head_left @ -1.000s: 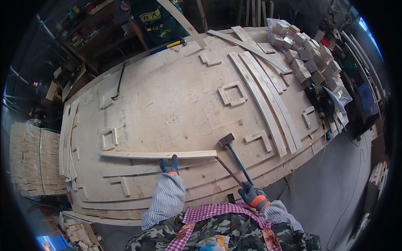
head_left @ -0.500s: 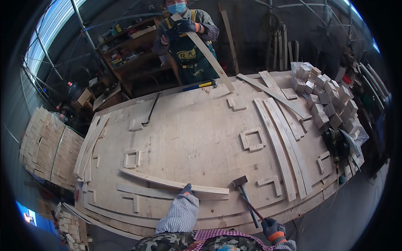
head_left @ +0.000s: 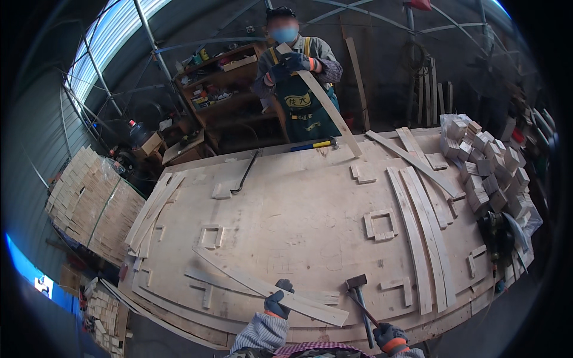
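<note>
My left hand (head_left: 279, 299), in a dark glove with an orange cuff, grips a long pale wooden strip (head_left: 307, 308) near its right end. The strip slants over the near part of the wooden tabletop (head_left: 286, 203). Beneath it lies a second strip (head_left: 325, 296). My right hand (head_left: 391, 337), gloved alike, is closed round the thin reddish handle of a hammer (head_left: 356, 281) with a blocky dark head. A blue-grey bar (head_left: 365, 319) runs down beside that handle. Whether the bar joins the same head, I cannot tell.
Across the table a masked person (head_left: 304, 89) holds a long board (head_left: 328, 107). Small wooden frames and corner pieces (head_left: 381, 225) sit on the tabletop. Long strips (head_left: 412, 238) and stacked blocks (head_left: 489, 155) occupy the right. A pry bar (head_left: 246, 172) and another hammer (head_left: 313, 145) lie farther back.
The right end of the strip in my left hand has swung toward me, and the hand has turned with it. My right hand keeps its hold. The whole view has shifted.
</note>
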Tool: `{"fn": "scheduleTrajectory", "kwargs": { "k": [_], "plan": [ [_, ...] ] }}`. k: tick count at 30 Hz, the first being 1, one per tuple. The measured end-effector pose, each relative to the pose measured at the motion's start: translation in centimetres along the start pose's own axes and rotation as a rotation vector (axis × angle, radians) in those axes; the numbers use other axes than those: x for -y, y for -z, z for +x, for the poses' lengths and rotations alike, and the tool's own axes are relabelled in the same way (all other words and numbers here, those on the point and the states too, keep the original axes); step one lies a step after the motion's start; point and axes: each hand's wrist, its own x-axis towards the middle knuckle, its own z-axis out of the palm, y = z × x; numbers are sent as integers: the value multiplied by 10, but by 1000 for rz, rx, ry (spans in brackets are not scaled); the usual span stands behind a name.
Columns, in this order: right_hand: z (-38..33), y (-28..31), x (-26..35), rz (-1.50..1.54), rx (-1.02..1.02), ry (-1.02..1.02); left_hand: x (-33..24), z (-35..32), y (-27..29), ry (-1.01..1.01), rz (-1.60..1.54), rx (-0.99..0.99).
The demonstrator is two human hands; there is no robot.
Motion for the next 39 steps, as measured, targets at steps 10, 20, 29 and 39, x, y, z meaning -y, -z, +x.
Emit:
{"fn": "scheduleTrajectory", "kwargs": {
  "k": [10, 20, 29, 39],
  "plan": [
    [-3, -20, -6, -70, 40, 121, -12, -32, -6, -170, 7, -211],
    [6, -88, -36, 485, 168, -200, -58, -81, 29, -394, 72, -269],
    [16, -144, 43, 708, 170, -55, -47, -120, 50, -473, 78, -294],
    [45, -6, 95, 1016, 299, 61, -11, -120, 15, -523, 68, -368]
  ]
}}
